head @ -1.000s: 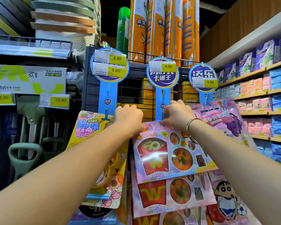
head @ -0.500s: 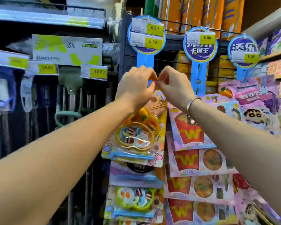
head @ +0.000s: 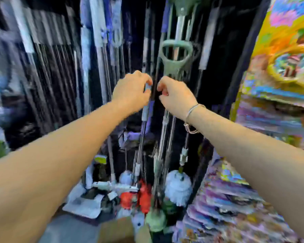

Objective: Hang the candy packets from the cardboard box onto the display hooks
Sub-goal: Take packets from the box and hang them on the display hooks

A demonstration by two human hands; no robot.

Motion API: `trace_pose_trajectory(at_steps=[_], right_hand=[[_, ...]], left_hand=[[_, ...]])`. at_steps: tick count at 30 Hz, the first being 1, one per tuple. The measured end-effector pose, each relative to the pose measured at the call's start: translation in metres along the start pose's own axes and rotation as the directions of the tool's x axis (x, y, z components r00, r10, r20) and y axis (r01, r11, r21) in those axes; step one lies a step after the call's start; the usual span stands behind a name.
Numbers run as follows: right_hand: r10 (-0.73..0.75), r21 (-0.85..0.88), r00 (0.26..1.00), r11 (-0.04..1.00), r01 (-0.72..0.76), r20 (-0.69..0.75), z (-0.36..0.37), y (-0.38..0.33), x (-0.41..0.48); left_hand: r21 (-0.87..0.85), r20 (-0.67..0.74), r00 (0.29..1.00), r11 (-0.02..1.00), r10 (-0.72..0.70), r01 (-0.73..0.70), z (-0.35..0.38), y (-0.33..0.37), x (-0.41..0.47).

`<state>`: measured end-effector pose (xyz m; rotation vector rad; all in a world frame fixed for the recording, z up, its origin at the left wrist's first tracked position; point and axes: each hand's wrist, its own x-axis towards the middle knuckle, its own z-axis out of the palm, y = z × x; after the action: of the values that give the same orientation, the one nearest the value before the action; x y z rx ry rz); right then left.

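Note:
The view is blurred by motion. My left hand [head: 132, 92] and my right hand [head: 175, 97] are raised side by side in mid-frame, a small gap between them, fingers curled, with no packet in either. Candy packets [head: 284, 67] hang at the right edge, yellow on top, and more purple ones [head: 226, 207] hang lower down. Both hands are well left of the packets, in front of a dark rack. A corner of the brown cardboard box [head: 116, 230] shows at the bottom centre. The display hooks are out of view.
Behind my hands hang mop and broom poles, among them a green handle [head: 175, 55]. White, red and green mop heads [head: 178, 186] crowd the floor below. A bracelet sits on my right wrist.
The view has swung left and down from the price tags and hooks to the mop rack. My hands have come off the yellow packet and moved slightly apart.

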<state>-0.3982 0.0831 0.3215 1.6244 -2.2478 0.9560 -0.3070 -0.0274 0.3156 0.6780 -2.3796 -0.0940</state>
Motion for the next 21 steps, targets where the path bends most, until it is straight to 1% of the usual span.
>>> trace_pose_trajectory(at_steps=[3, 5, 8, 9, 11, 12, 14, 17, 18, 19, 21], right_hand=[[0.126, 0.086, 0.977, 0.986, -0.142, 0.171, 0.090, 0.008, -0.028], [0.204, 0.142, 0.933, 0.957, -0.254, 0.296, 0.155, 0.015, -0.062], [0.266, 0.148, 0.813, 0.908, -0.392, 0.518, 0.233, 0.026, -0.123], [0.269, 0.138, 0.757, 0.894, -0.426, 0.595, 0.266, 0.031, -0.147], [0.287, 0.091, 0.658, 0.874, -0.478, 0.696, 0.313, 0.044, -0.190], [0.308, 0.059, 0.602, 0.857, -0.511, 0.737, 0.331, 0.049, -0.208], [0.298, 0.017, 0.486, 0.840, -0.543, 0.822, 0.387, 0.068, -0.255], [0.341, -0.085, 0.337, 0.803, -0.590, 0.877, 0.451, 0.096, -0.317], [0.360, -0.119, 0.302, 0.794, -0.597, 0.883, 0.465, 0.104, -0.331], [0.369, -0.152, 0.248, 0.778, -0.609, 0.896, 0.493, 0.116, -0.355], [0.415, -0.216, 0.189, 0.750, -0.625, 0.890, 0.521, 0.132, -0.380]], left_hand=[[-0.128, 0.143, 0.972, 0.970, -0.187, 0.206, 0.050, -0.059, -0.048], [-0.160, 0.247, 0.922, 0.926, -0.297, 0.341, 0.093, -0.099, -0.091], [-0.152, 0.398, 0.818, 0.850, -0.415, 0.505, 0.153, -0.144, -0.161], [-0.139, 0.445, 0.772, 0.816, -0.454, 0.561, 0.178, -0.160, -0.189], [-0.096, 0.515, 0.679, 0.753, -0.522, 0.651, 0.218, -0.178, -0.241], [-0.050, 0.551, 0.632, 0.734, -0.545, 0.677, 0.235, -0.184, -0.266], [0.034, 0.617, 0.528, 0.690, -0.584, 0.723, 0.286, -0.202, -0.327], [0.162, 0.661, 0.414, 0.658, -0.626, 0.735, 0.346, -0.216, -0.410], [0.182, 0.670, 0.390, 0.649, -0.632, 0.739, 0.361, -0.221, -0.429], [0.201, 0.690, 0.356, 0.639, -0.631, 0.743, 0.388, -0.227, -0.462], [0.219, 0.737, 0.297, 0.630, -0.607, 0.745, 0.419, -0.235, -0.502]])
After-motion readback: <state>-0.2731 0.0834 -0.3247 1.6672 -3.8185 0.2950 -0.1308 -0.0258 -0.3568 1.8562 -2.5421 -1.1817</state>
